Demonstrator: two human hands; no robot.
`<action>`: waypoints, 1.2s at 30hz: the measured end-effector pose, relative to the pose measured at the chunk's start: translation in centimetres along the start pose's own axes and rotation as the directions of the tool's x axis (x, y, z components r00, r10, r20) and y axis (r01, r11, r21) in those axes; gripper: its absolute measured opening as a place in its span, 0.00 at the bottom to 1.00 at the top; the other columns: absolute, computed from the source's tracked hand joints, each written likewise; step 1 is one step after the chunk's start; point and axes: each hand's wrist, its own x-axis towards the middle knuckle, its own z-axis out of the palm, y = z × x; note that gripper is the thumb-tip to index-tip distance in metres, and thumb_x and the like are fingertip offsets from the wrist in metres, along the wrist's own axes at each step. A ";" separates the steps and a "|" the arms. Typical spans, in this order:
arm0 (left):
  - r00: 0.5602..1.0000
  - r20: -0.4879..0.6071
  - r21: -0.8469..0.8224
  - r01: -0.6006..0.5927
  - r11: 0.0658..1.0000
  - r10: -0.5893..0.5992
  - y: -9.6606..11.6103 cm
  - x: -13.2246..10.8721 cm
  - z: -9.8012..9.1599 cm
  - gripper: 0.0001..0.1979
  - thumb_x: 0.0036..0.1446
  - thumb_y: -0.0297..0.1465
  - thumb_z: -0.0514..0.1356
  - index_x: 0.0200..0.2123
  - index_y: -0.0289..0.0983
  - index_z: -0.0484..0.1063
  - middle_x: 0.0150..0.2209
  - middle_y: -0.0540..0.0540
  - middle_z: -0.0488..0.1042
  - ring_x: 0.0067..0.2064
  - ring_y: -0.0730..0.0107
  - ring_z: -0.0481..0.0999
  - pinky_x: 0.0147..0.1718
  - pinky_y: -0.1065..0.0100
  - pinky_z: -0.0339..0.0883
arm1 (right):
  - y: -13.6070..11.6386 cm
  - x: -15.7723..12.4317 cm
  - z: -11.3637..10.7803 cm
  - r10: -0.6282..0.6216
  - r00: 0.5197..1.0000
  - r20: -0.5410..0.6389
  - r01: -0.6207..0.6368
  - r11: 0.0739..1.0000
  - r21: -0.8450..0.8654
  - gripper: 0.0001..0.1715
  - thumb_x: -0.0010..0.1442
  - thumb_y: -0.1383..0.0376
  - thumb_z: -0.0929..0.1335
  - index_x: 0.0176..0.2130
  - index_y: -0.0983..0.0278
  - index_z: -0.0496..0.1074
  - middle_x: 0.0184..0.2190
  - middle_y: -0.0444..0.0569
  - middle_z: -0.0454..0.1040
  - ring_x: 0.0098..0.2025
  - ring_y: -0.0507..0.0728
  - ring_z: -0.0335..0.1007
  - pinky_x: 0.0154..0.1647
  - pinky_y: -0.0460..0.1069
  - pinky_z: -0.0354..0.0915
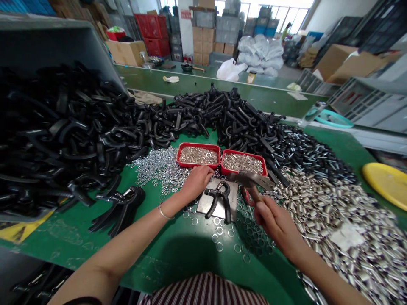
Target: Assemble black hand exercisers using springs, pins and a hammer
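My right hand (276, 222) is closed round the handle of a hammer (251, 180), whose metal head hangs just right of and above a black hand-grip part (219, 199). That part lies on a small grey metal plate (203, 205) on the green table. My left hand (197, 180) rests at the plate's upper left corner with its fingers curled down by the part; whether it holds anything is hidden. Two red trays sit just behind: the left tray (197, 146) with small metal pieces, the right tray (244, 153) with small metal pins.
A big heap of black plastic handles (73, 131) fills the left and back. Loose washers (159, 167) lie around the plate, and metal tubes (337, 212) cover the right. A few assembled black grips (121, 207) lie at the left. A yellow dish (388, 182) sits far right.
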 end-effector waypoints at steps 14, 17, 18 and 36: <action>0.988 0.106 -0.262 0.135 0.955 -0.111 -0.2 0.2 2.1 0.08 0.63 0.28 0.57 0.38 0.36 0.76 0.41 0.45 0.79 0.45 0.63 0.77 0.49 0.64 0.67 | 4.7 -0.3 4.6 0.339 0.920 0.197 -0.392 0.795 0.464 0.28 0.65 0.41 0.58 0.38 0.61 0.67 0.16 0.37 0.62 0.12 0.48 0.50 0.12 0.44 0.47; 0.986 0.131 -0.257 0.135 0.957 -0.104 0.2 0.9 3.0 0.08 0.63 0.29 0.57 0.38 0.36 0.77 0.41 0.44 0.79 0.46 0.63 0.77 0.49 0.64 0.67 | 5.4 -0.9 5.7 0.376 0.909 0.180 -0.403 0.684 0.607 0.29 0.63 0.39 0.60 0.40 0.61 0.66 0.17 0.36 0.63 0.11 0.46 0.47 0.09 0.42 0.44; 0.986 0.137 -0.253 0.131 0.959 -0.099 0.2 1.1 3.2 0.08 0.63 0.29 0.57 0.38 0.36 0.77 0.41 0.44 0.79 0.46 0.63 0.77 0.49 0.64 0.67 | 5.8 -1.0 5.9 0.370 0.912 0.175 -0.391 0.659 0.643 0.29 0.62 0.39 0.61 0.40 0.61 0.65 0.17 0.36 0.63 0.11 0.46 0.46 0.08 0.42 0.44; 0.933 0.245 0.367 -0.342 0.865 0.265 0.6 0.6 5.6 0.12 0.67 0.24 0.49 0.43 0.31 0.73 0.40 0.37 0.74 0.44 0.55 0.72 0.47 0.55 0.63 | 6.0 -0.4 6.3 0.329 0.934 0.138 -0.322 0.612 0.722 0.26 0.62 0.41 0.64 0.40 0.61 0.65 0.19 0.36 0.66 0.11 0.45 0.49 0.08 0.41 0.46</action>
